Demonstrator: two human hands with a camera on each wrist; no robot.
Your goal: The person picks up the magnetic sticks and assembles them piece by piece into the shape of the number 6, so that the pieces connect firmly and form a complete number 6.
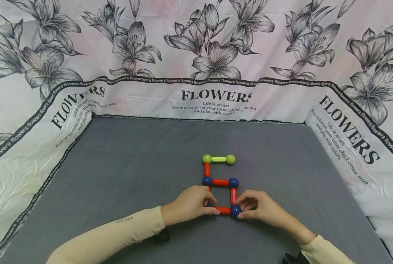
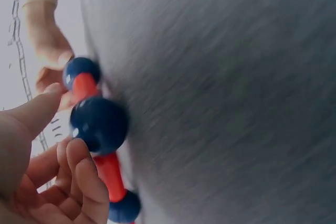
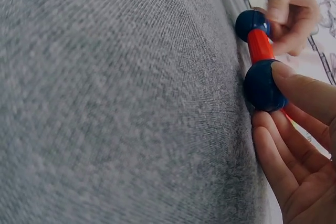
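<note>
A figure of magnetic balls and rods lies flat on the grey cloth. Its lower part is a square of red rods (image 1: 220, 182) with a blue ball (image 1: 234, 182) at each visible corner. My left hand (image 1: 194, 201) grips the lower-left blue ball (image 2: 102, 124), which it mostly hides in the head view. With thumb and fingers, my right hand (image 1: 262, 207) pinches the lower-right blue ball (image 3: 265, 85). The bottom red rod (image 1: 223, 210) joins these two balls. Above the square, another red rod (image 1: 207, 169) runs up to a green ball (image 1: 206, 158).
From that corner a light green rod (image 1: 218, 159) extends right to a second green ball (image 1: 230, 159). Grey cloth (image 1: 143, 154) surrounds the figure. A white floral curtain (image 1: 213, 99) with printed lettering borders the back and sides. Dark objects sit by both wrists.
</note>
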